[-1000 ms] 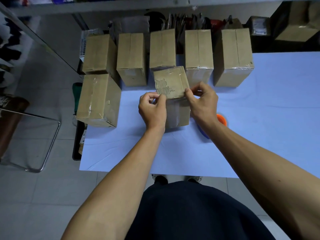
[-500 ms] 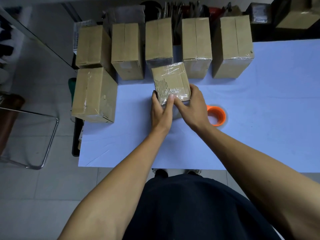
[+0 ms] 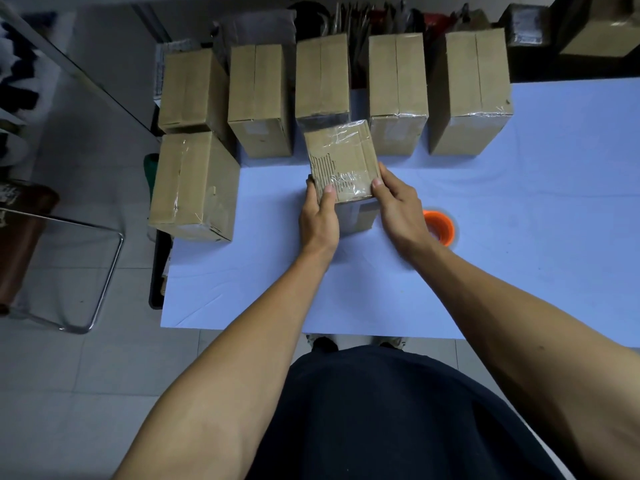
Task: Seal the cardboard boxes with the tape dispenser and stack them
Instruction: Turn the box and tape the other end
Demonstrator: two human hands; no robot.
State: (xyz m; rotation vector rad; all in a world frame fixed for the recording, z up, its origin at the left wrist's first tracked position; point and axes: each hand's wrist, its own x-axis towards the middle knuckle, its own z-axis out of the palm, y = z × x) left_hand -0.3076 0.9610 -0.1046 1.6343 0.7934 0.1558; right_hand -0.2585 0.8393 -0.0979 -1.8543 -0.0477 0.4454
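Observation:
A small cardboard box [image 3: 341,157] with clear tape across its scuffed top stands upright in the middle of the white table [image 3: 519,237]. My left hand [image 3: 320,216] grips its near left corner, thumb on the top face. My right hand [image 3: 398,206] grips its near right corner, thumb on the top edge. An orange tape roll [image 3: 440,228] lies on the table just right of my right wrist, partly hidden by it. No tape dispenser handle shows.
Several taped cardboard boxes stand in a row along the far edge, from the left box [image 3: 190,88] to the right box [image 3: 474,91]. Another box [image 3: 194,185] sits at the table's left edge. A metal-framed chair [image 3: 69,271] stands on the floor at left.
Both hands moved from pinching at the box's top edge to pressing its near side, then spread to its two near corners. The orange tape roll came into fuller view.

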